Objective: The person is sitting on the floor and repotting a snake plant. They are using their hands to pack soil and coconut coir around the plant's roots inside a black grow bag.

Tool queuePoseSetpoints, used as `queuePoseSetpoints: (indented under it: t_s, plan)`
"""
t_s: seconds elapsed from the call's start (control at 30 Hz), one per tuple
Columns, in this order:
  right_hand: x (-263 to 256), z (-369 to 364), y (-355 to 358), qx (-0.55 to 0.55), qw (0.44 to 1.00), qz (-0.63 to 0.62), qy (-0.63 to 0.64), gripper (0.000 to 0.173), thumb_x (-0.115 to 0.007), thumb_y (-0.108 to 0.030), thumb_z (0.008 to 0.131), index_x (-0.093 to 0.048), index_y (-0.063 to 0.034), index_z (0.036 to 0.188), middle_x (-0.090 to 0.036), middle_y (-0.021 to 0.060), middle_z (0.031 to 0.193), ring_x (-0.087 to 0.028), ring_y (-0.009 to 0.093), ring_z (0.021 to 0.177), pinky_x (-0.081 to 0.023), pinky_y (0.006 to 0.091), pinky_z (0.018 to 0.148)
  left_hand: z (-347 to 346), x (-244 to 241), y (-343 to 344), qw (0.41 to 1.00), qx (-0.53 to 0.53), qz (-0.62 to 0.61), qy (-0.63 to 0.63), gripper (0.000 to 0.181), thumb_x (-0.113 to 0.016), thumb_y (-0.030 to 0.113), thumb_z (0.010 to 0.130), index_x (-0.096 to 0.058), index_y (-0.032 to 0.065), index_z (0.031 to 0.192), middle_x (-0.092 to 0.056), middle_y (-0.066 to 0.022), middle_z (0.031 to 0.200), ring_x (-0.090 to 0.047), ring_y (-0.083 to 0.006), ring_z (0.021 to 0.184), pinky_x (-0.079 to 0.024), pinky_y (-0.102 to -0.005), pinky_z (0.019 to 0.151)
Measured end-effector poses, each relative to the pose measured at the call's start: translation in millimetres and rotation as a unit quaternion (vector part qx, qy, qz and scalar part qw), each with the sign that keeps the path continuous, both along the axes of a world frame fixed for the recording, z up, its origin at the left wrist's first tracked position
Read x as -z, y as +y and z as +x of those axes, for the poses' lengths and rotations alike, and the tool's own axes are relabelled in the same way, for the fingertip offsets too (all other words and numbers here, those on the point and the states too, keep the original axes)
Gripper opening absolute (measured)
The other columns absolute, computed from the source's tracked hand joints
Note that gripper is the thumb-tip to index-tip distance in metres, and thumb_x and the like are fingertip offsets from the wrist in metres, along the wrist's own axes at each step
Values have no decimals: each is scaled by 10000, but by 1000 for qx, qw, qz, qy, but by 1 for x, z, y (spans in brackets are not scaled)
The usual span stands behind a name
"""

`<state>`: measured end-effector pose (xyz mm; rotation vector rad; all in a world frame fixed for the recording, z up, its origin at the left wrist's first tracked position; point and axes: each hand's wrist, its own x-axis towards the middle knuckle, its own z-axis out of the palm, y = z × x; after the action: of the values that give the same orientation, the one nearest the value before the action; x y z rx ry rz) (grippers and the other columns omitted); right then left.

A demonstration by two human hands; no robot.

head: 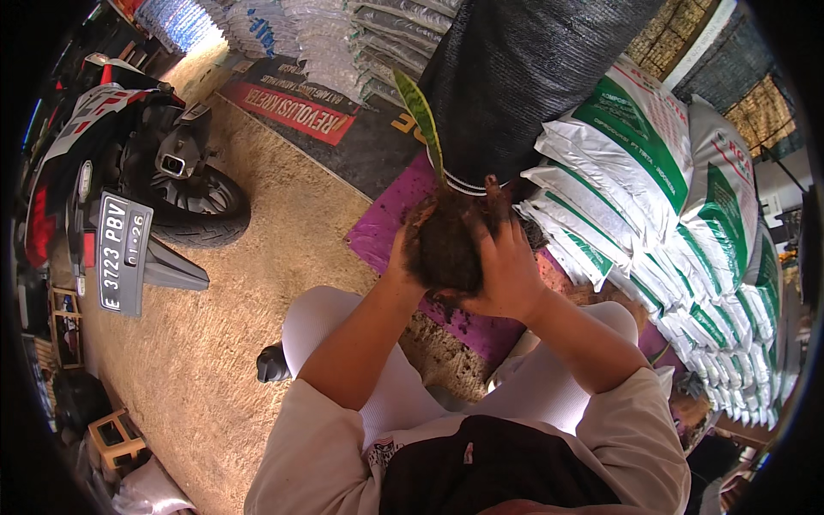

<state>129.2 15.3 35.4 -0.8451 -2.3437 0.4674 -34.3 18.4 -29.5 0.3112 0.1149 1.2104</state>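
Observation:
A dark clump of soil (449, 251) sits between my two hands above a purple sheet (380, 225). My left hand (407, 254), smeared with dirt, cups its left side. On the other side my right hand (508, 264) presses against it with soiled, spread fingers. From the far end of the clump rises one snake plant leaf (421, 116), green with yellow edges. Roots cannot be made out in the soil. Just beyond the hands stands a tall black woven sack (515, 90), its base near my right fingertips. Crumbs of soil are scattered over the sheet.
White and green plastic sacks (618, 167) are stacked at the right. A parked motorcycle (174, 174) stands at the left on rough concrete floor (257, 257). A dark printed banner (290, 103) and more stacked bags (322, 45) lie farther back. Yellow ventilation blocks (117, 438) sit lower left.

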Motion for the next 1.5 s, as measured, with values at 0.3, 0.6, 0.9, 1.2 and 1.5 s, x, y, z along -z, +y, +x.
queuePoseSetpoints:
  t_s: [0.3, 0.6, 0.9, 1.2, 1.5]
  plan:
    - [17, -1, 1, -71, 977, 200, 23, 383, -704, -436, 686, -680, -238, 1013, -454, 190, 1327, -363, 461, 1251, -319, 580, 1010, 3, 17, -2, 993, -24, -54, 99, 515, -368, 389, 931, -397, 78, 1341, -460, -85, 1339, -448, -238, 1234, -334, -420, 1068]
    - [11, 7, 17, -150, 938, -30, 311, 376, -777, -220, 641, -678, -94, 980, -459, 223, 1316, -414, 462, 1219, -340, 553, 989, 8, -43, -8, 997, -58, 39, -15, 571, -393, 472, 917, -430, 60, 1311, -474, -169, 1297, -489, -310, 1184, -448, -461, 979]
    - [8, 4, 9, -108, 976, 178, 60, 540, -696, -510, 603, -674, -122, 978, -478, 160, 1322, -393, 439, 1248, -271, 612, 1009, 3, 17, -8, 993, 20, -19, -116, 469, -427, 409, 914, -507, 51, 1206, -540, -119, 1217, -555, -243, 1086, -460, -417, 954]
    - [11, -8, -6, -71, 970, 212, 93, 360, -721, -408, 615, -695, -120, 831, -611, 106, 1131, -514, 383, 1121, -429, 511, 906, 12, 26, -19, 999, -18, -23, -13, 569, -426, 483, 875, -506, 33, 1214, -559, -142, 1196, -550, -305, 1101, -449, -461, 965]
    - [22, -15, 2, -47, 963, 244, 101, 246, -701, -319, 641, -650, -140, 801, -609, 58, 1043, -556, 342, 1021, -462, 460, 842, -2, 44, -18, 969, 37, -111, -219, 635, -434, 528, 857, -476, 34, 1255, -543, -141, 1217, -547, -296, 1108, -461, -430, 957]
